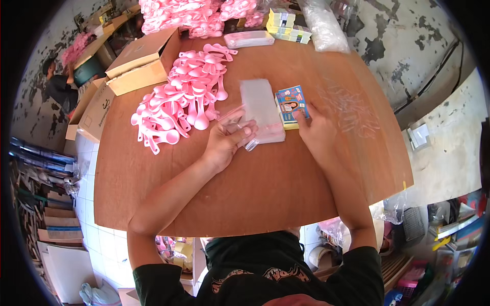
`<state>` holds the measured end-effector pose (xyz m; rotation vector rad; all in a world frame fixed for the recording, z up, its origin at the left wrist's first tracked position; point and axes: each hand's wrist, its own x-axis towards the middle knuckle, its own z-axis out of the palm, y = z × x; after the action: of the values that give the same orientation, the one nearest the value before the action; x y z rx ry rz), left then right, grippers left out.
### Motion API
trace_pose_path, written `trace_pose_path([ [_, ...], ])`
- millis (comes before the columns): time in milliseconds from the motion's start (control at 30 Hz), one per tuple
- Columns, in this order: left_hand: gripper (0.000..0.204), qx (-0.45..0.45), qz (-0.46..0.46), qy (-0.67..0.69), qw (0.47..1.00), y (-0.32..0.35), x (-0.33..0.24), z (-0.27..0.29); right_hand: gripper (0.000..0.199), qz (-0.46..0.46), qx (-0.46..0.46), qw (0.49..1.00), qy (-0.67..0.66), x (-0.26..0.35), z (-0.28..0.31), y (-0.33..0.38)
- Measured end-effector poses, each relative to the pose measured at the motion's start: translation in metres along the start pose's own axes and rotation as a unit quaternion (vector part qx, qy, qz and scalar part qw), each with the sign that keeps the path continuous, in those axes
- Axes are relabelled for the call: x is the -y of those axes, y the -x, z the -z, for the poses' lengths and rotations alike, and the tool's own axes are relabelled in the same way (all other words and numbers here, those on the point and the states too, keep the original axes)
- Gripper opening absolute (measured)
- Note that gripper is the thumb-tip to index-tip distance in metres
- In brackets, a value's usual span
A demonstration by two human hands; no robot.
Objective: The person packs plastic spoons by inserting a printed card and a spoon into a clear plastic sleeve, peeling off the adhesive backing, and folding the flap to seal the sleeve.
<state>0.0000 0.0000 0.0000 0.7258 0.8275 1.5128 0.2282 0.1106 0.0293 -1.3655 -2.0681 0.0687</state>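
My left hand (pixel 223 142) is closed around a clear plastic bag (pixel 232 116), pinched between thumb and fingers above the table. Just beyond it lies a stack of clear plastic bags (pixel 258 99). My right hand (pixel 317 127) grips the right edge of a blue printed card (pixel 292 98), thumb on top, at a small stack of such cards with yellowish edges. Whether the card is lifted off the stack I cannot tell. Left of the bags spreads a big heap of pink plastic spoons (pixel 191 89).
A cardboard box (pixel 138 58) stands at the table's far left. Along the back are a pink spoon pile (pixel 181 18), a clear packet (pixel 249 39), card bundles (pixel 288 28) and a plastic roll (pixel 326 25). Flat clear pieces (pixel 352 109) lie right. Another person (pixel 61 86) sits far left.
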Motion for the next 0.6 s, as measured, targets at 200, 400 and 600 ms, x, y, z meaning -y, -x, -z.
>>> trace_pose_path([
  [200,0.051,-0.043,-0.02,0.039,0.998,0.003,-0.006,-0.004,0.019,0.015,-0.036,0.954,-0.299,0.018,0.013,0.014],
  [400,0.048,-0.093,-0.053,0.091,0.99,0.002,-0.005,-0.003,0.021,-0.143,0.287,0.858,-0.4,0.035,0.024,0.03],
  [600,0.046,-0.07,-0.055,0.065,0.994,0.0,0.002,0.001,0.021,-0.17,0.29,0.814,-0.475,0.041,0.017,0.038],
])
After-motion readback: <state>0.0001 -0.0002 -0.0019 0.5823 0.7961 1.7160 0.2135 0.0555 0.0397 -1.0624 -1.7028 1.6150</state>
